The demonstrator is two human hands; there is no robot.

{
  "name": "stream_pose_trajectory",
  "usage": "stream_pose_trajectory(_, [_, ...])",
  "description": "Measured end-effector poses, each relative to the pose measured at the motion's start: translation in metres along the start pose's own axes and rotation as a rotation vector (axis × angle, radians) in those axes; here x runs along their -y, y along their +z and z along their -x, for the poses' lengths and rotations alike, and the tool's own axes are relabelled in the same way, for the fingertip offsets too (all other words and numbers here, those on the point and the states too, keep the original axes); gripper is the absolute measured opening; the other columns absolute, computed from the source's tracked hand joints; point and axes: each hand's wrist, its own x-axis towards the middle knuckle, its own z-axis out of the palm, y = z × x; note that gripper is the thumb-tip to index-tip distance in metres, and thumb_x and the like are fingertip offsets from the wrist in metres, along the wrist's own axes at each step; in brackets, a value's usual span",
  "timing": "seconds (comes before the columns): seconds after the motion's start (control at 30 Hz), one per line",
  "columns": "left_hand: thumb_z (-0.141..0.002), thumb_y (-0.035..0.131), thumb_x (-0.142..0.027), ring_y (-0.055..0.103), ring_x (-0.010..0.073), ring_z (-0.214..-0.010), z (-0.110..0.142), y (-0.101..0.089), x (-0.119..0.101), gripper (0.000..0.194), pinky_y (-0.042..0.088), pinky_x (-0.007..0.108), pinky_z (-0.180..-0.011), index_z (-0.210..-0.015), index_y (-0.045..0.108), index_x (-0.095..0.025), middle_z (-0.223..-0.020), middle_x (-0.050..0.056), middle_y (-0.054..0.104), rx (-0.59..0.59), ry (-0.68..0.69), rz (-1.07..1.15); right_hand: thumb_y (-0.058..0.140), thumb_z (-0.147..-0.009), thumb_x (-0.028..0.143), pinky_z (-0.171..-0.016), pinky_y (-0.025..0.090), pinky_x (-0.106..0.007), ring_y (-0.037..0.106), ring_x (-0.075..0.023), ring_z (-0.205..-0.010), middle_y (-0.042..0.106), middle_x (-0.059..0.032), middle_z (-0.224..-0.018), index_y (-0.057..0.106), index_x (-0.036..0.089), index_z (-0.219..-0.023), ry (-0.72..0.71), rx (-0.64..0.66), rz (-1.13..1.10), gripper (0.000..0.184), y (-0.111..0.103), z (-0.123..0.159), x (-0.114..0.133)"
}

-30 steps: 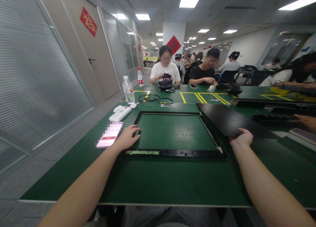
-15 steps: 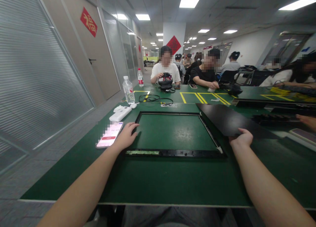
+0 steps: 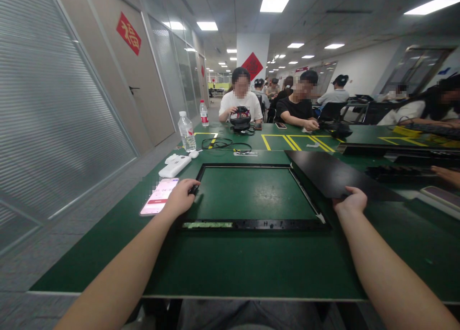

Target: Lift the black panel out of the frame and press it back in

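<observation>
A thin black rectangular frame (image 3: pixel 273 224), like a monitor bezel, lies on the green table (image 3: pixel 251 263) before me. My left hand (image 3: pixel 181 197) is closed on its left side, fingers curled over the bar. A green strip shows along the near bar's left part. To the right, my right hand (image 3: pixel 351 200) grips the near edge of a flat dark panel (image 3: pixel 319 169), with some of the fingers hidden. That panel slants beside the frame's right side, its far left corner close to the frame's far right corner.
A lit phone (image 3: pixel 158 198), a white device (image 3: pixel 175 166) and a water bottle (image 3: pixel 187 132) stand or lie left of the frame. Black cables (image 3: pixel 226 143) lie beyond it. Long dark parts (image 3: pixel 398 174) and another person's hand (image 3: pixel 447 176) are at right. People sit across the table.
The fingers of my left hand have curled in around the frame's left bar, and the hand has shifted slightly left. My right hand and the panel look almost unmoved.
</observation>
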Motion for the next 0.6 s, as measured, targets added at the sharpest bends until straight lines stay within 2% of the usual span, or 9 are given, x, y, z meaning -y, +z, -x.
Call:
stream_pose_trajectory(0.27, [-0.067,0.052,-0.011,0.064,0.0333,-0.127,0.0,0.0006,0.0008,0.058,0.053,0.047,-0.109,-0.121,0.075,-0.019,-0.136,0.012,0.07,-0.007,-0.004,-0.003,0.052,-0.056,0.005,-0.056,0.058,-0.025,0.062,-0.0145,-0.069,0.061,0.001,-0.083,0.053,0.02,-0.083,-0.011,0.005,0.005,0.03,-0.0006,-0.0042,-0.0011])
stream_pose_trajectory(0.4, [-0.068,0.051,-0.01,0.062,0.0337,-0.13,-0.0008,0.0029,0.0006,0.055,0.048,0.049,-0.115,-0.117,0.077,-0.017,-0.138,0.014,0.068,-0.027,0.024,-0.012,0.052,-0.056,0.004,-0.055,0.057,-0.024,0.061,-0.0144,-0.067,0.061,0.0011,-0.078,0.052,0.02,-0.08,0.005,0.017,0.009,0.029,-0.0009,-0.0039,-0.0006])
stream_pose_trajectory(0.6, [-0.078,0.055,-0.021,0.062,0.0361,-0.13,-0.0008,0.0071,0.0009,0.044,0.044,0.053,-0.117,-0.115,0.077,-0.015,-0.136,0.018,0.066,-0.066,0.025,0.01,0.051,-0.061,0.0,-0.055,0.055,-0.022,0.061,-0.0129,-0.065,0.059,0.001,-0.074,0.053,0.019,-0.078,0.039,0.067,0.003,0.026,0.0022,0.0051,0.0056])
